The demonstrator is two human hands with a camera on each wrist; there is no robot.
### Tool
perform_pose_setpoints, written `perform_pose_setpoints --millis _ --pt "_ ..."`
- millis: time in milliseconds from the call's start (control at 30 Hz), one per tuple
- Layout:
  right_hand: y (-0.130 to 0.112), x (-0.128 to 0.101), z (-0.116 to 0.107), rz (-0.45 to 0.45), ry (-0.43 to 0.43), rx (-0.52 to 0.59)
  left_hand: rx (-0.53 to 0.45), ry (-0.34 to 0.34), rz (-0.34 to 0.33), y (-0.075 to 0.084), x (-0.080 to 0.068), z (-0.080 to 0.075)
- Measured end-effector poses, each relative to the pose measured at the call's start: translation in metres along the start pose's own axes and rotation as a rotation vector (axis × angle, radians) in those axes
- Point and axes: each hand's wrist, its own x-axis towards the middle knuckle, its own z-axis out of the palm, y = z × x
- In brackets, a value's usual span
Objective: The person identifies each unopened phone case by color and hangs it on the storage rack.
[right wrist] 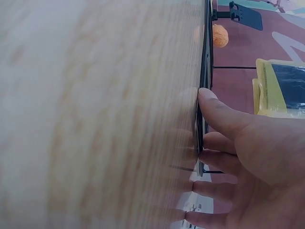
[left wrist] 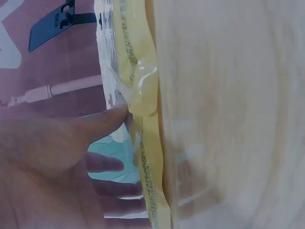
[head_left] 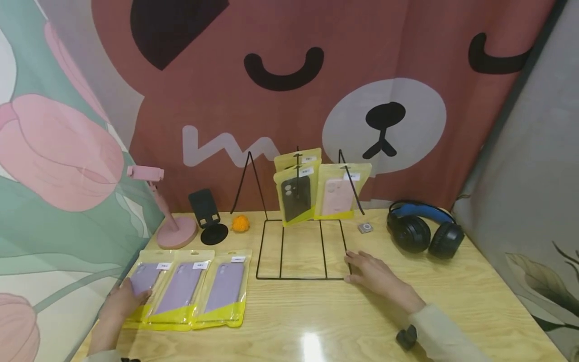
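Three yellow-edged clear packets with purple phone cases lie in a row: a left packet (head_left: 143,277), a middle packet (head_left: 180,287) and a right packet (head_left: 224,286). My left hand (head_left: 118,302) lies at the left packet; its thumb touches the yellow lower part (left wrist: 143,95) in the left wrist view, its fingers spread along the side. Right of the packets stands a black wire display rack (head_left: 291,278). My right hand (head_left: 376,275) touches the rack's front right corner with loosely extended fingers. On the rack's hooks hang a dark phone case packet (head_left: 296,198), another packet behind it, and a pink phone case packet (head_left: 339,196).
Behind the flat packets stand a pink phone stand (head_left: 177,232), a black phone stand (head_left: 204,206) and a small orange object (head_left: 240,223). Black headphones (head_left: 425,231) and a small grey square device (head_left: 365,228) sit right of the rack. A patterned curtain (head_left: 289,115) backs the table.
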Motion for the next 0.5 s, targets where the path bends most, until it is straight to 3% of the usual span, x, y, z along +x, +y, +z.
perform_pose_setpoints --millis 333,500 --pt "-0.001 0.0 0.001 0.008 -0.005 -0.003 -0.056 0.212 0.008 -0.003 0.002 -0.008" --pt "-0.001 0.0 0.001 0.012 -0.002 -0.004 -0.055 0.284 0.112 -0.004 -0.002 -0.026"
